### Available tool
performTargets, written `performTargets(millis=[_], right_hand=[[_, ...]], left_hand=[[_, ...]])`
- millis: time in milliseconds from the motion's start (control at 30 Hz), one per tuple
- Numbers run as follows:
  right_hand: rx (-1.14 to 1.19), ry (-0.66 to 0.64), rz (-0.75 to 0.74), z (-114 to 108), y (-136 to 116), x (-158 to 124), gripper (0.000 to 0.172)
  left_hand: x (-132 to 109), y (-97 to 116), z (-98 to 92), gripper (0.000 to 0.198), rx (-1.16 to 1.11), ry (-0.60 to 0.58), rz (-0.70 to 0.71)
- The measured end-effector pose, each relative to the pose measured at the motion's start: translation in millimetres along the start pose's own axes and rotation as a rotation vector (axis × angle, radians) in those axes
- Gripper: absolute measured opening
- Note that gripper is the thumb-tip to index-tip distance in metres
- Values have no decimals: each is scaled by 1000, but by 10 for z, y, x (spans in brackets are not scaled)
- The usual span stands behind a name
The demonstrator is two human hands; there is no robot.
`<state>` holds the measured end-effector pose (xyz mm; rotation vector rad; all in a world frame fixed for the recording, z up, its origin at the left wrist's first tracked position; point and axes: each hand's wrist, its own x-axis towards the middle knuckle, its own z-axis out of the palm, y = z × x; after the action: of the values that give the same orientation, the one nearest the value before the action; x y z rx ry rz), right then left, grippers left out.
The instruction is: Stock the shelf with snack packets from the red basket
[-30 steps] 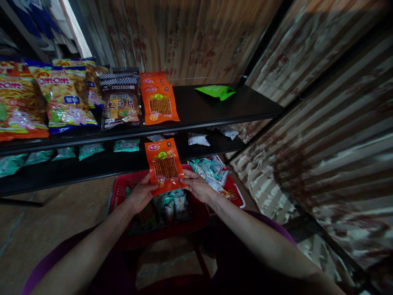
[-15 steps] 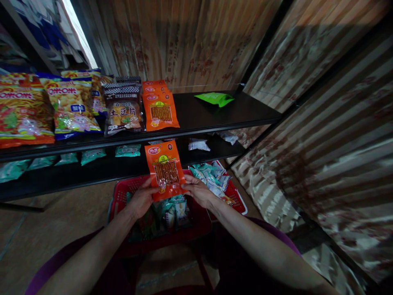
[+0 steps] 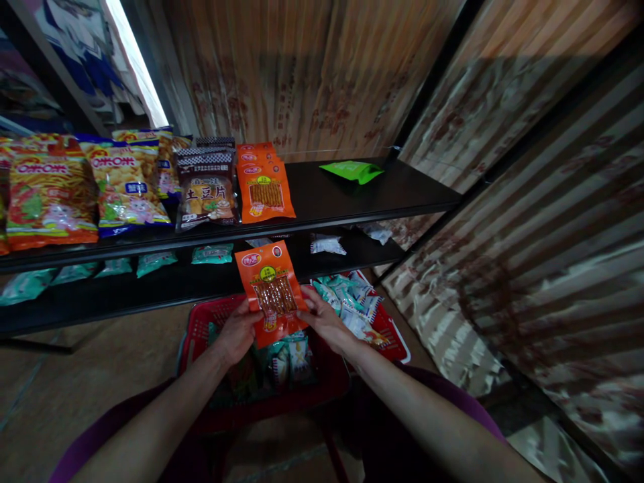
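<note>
Snack bags (image 3: 131, 191) stand at left on the black shelf (image 3: 322, 194). My left hand (image 3: 239, 333) pinches the lower left edge of the orange packet (image 3: 274, 292), which I hold above the red basket (image 3: 217, 311), before the shelf; my right hand (image 3: 326, 323) grips its lower right edge. Farther right, a green packet (image 3: 352, 172) lies on the shelf.

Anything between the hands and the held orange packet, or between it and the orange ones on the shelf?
Nothing visible between: the left hand and right hand hold the orange packet by its lower sides. Between it and the shelved orange packets, only the upper shelf's front edge shows.
</note>
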<state>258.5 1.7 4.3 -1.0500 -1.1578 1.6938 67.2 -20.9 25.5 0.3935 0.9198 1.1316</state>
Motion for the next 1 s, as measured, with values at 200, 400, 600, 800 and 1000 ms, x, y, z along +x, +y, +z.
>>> performTargets(millis=[200,400,600,800,1000], right_hand=[[-470,190,-267,-81,154,46,67],[-951,222,-449,-110,158,-16,50],[-845,83,-302,23,56,-90,46],[-232,-229,-19,175,-110,-181,55],[86,5,71,154,-33,-98,49]], left_hand=[[-32,-22,74,48,17,-10,15],[-72,-53,90,54,35,-34,31],[-134,-170,102,55,97,-87,57],[-212,-278,99,50,238,-138,62],[-208,-190,82,43,348,-94,103]])
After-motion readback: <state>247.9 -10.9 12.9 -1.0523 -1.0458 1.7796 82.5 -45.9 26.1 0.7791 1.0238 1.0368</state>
